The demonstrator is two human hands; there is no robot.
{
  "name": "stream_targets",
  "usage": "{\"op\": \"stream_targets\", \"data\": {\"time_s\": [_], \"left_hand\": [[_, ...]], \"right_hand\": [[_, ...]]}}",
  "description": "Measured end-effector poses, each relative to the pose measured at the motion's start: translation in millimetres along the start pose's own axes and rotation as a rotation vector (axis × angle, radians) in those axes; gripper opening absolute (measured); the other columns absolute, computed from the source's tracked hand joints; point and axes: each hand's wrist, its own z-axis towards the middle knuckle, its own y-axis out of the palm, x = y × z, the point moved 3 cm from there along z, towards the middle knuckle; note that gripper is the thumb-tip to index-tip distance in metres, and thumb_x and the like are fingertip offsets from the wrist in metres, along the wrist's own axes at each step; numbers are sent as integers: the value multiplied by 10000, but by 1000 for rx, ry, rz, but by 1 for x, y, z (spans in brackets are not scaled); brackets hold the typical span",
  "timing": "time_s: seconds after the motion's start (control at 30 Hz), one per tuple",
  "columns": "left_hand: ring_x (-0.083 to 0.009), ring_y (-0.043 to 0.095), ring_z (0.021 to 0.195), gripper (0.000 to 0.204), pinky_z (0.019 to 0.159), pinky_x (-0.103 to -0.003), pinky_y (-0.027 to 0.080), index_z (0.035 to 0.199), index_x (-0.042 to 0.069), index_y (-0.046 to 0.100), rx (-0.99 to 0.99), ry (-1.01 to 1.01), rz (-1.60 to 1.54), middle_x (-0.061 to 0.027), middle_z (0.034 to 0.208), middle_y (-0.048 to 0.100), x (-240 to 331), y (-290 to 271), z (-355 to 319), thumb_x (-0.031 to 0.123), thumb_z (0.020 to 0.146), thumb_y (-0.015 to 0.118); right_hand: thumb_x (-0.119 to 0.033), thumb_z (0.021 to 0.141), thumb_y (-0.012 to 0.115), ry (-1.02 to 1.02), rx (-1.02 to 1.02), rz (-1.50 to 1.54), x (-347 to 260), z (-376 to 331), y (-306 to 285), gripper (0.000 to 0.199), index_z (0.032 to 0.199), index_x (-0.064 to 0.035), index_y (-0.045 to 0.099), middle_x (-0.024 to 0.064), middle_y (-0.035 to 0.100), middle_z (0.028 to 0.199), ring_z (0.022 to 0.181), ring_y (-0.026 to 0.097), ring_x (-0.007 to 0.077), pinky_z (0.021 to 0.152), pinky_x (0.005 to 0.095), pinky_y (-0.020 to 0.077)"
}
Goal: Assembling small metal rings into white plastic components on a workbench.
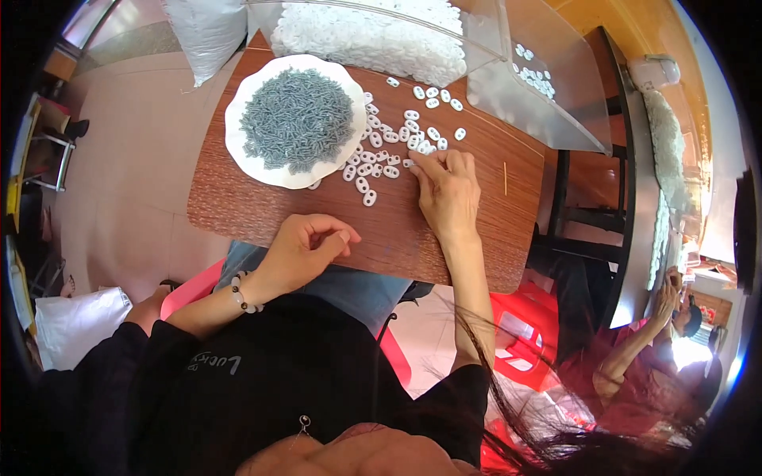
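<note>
right hand (pixel 448 190) laid flat, fingers spread on scattered white rings (pixel 389 151) on the brown board (pixel 262 214), left hand (pixel 305 250) loosely curled, contents cannot be told, white plate (pixel 238 151) of grey screws (pixel 296 119) just beside the rings, clear bin (pixel 548 111) placed behind, thin stick (pixel 505 178) lying near the right hand

Logged from my feed, placed against the brown wooden table (pixel 302 218): pale tiled floor (pixel 131 170) lay to its left, a white sack (pixel 208 28) beyond its far corner, red plastic stools (pixel 524 333) below its right, a dark metal rack (pixel 591 214) right, orange wall (pixel 627 24) behind.
</note>
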Motion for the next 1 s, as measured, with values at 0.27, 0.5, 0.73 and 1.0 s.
{"op": "stream_targets", "data": {"time_s": [0.27,0.5,0.73,1.0], "left_hand": [[-120,572,653,112,588,-245,454,953,32,676,325,376,583,-46,793,602,46,-29,3,64,854,634],[-308,571,887,157,731,-416,480,951,62,656,496,565,1192,-90,841,582,68,-78,28,109,802,664],[-328,583,835,115,695,-434,475,932,56,628,424,485,1234,-129,796,583,63,-86,50,72,818,631],[-104,590,687,143,644,-246,489,1044,7,632,488,401,409,-27,804,612,68,-75,46,76,933,573]], "right_hand": [[-102,776,706,-36,-55,10,-2,10,-4,130,905,-88,715,60,608,803,808,563,267,716,370,473],[-132,810,663,-94,-152,-130,-9,20,-6,93,882,-80,693,86,613,781,796,574,282,707,395,462],[-104,817,658,-36,-77,-37,0,15,-4,88,890,-64,687,104,615,719,691,570,278,641,391,462],[-70,815,709,191,40,235,8,-3,-6,128,936,-28,715,77,647,732,623,550,160,573,292,439]]}}
